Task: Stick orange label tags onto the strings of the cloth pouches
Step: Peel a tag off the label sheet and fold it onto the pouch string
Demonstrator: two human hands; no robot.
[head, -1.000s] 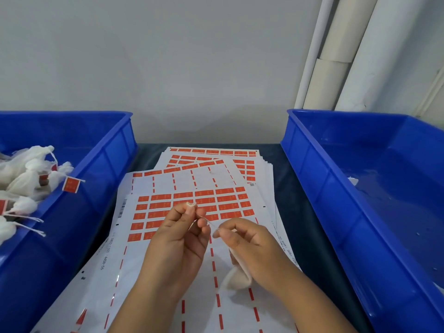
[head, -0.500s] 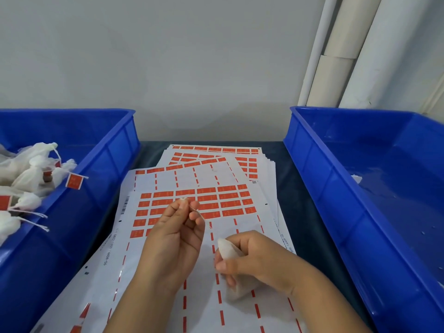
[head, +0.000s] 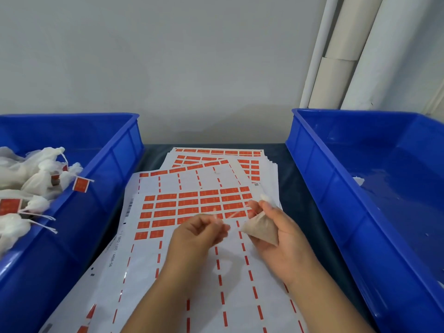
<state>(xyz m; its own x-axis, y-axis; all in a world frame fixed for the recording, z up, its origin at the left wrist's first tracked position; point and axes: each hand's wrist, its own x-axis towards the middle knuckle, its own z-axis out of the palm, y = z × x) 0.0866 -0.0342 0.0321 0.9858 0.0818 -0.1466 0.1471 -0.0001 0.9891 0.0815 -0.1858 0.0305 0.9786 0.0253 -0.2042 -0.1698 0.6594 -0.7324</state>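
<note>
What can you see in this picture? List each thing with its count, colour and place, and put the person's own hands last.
Bins: two, blue; left bin and right bin flank the sheets.
Tagged pouches: a pile, exact count unclear, white with orange tags; inside the left bin.
Label sheets: a fanned stack, white with orange labels; on the dark table between the bins.
Held pouch: one, off-white; in the right hand, above the sheets.
String: white, blurred; runs between the hands.
Pipes: several, white; against the wall, top right.
Left hand: fingers curled at the string's end, blurred.
Right hand: grips the held pouch.
</note>
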